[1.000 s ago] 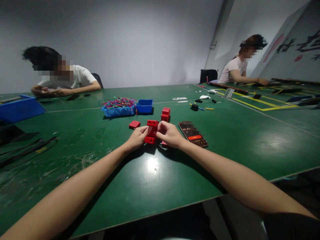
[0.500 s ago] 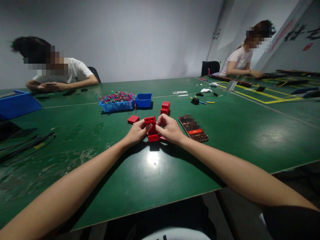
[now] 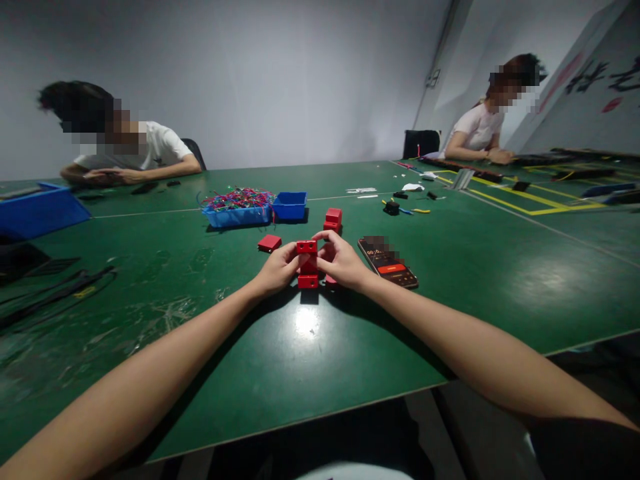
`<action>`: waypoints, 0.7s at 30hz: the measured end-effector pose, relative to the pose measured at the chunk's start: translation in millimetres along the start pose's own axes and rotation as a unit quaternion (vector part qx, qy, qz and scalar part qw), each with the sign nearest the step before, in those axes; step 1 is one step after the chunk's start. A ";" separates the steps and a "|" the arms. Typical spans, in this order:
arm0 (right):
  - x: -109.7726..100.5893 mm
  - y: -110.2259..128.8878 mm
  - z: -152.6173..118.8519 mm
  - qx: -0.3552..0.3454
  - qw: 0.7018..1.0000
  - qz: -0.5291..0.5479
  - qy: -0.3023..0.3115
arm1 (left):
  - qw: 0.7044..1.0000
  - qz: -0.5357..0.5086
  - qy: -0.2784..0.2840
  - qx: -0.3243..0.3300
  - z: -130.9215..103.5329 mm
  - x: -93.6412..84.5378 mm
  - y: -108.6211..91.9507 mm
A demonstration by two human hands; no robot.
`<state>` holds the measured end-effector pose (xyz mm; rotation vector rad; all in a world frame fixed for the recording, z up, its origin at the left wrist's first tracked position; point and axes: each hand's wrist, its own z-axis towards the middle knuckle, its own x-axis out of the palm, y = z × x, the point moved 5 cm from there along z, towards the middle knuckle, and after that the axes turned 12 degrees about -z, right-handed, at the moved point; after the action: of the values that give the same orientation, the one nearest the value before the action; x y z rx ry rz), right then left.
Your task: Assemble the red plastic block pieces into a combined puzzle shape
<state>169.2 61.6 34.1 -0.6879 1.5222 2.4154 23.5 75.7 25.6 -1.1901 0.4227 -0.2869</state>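
Between both hands I hold a red block-like part (image 3: 308, 281) with round holes in its upper and lower ends. My left hand (image 3: 277, 269) grips it from the left, thumb against its middle. On the other side, the fingers of my right hand (image 3: 342, 261) are closed on its right edge. Part of another red piece (image 3: 331, 279) shows on the table beneath my right hand. Left of the held part lies a flat red piece (image 3: 270, 243). Just beyond my right hand stands a further red block (image 3: 333, 219), its lower part partly hidden.
A phone (image 3: 388, 263) lies right of my hands. Beyond are a blue tray of colourful wires (image 3: 237, 217), a smaller blue tray (image 3: 291, 208) and pliers (image 3: 420, 211). A blue bin (image 3: 55, 212) stands far left. Two people sit across the green table (image 3: 310, 360).
The red part now sits more upright and squarer to me, with my right fingers reaching over its top right edge. The whole view has shifted slightly.
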 end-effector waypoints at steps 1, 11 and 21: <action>0.0 -0.2 0.3 0.001 1.000 0.000 -0.002 | 1.000 -0.008 0.001 -0.002 0.0 0.4 0.1; 1.0 -0.1 1.4 0.016 1.000 0.020 -0.008 | 0.998 -0.056 0.009 -0.009 1.2 2.9 0.6; -0.3 5.1 1.3 0.030 0.999 0.027 -0.010 | 1.000 -0.020 -0.002 0.020 -0.1 3.6 -1.9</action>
<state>167.0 60.5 38.7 -0.6157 1.6180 2.3963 26.7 73.4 26.8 -1.1619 0.3881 -0.3266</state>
